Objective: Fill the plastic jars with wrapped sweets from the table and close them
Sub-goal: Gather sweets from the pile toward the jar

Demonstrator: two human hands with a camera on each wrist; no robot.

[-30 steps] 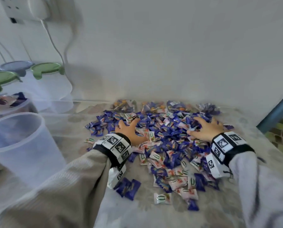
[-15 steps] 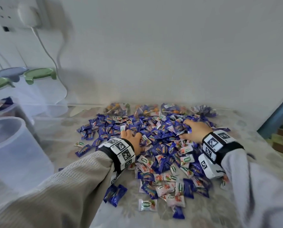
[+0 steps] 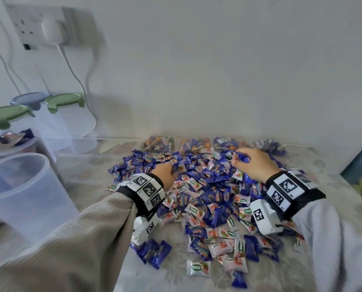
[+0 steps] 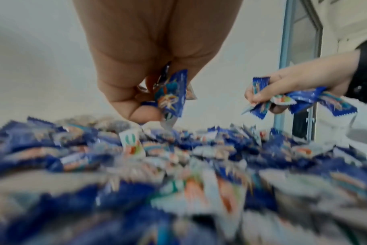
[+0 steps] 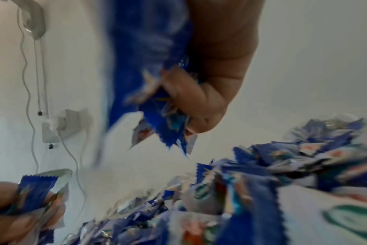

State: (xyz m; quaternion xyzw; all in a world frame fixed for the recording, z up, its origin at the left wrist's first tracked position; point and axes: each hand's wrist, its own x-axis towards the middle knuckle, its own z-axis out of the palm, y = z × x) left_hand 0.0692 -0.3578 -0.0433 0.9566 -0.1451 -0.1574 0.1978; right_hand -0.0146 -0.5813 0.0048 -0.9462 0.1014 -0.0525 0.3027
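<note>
While both fists grip sweets above the pile (image 3: 207,197), I judge the lift is the step in hand. My left hand (image 3: 165,173) clutches blue wrappers, my right hand (image 3: 253,165) a fuller bunch. I would squeeze firmly, since loose wrapper ends dangle and could slip. An open jar (image 3: 22,192) stands well left of my left hand, with bare table (image 3: 87,165) between for carrying across.

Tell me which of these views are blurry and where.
Head view: sharp at the sweets pile, soft round the open jar. Left wrist view: left hand crisp, near sweets smeared. Right wrist view: heavy motion blur over the right hand and its wrappers.
</note>
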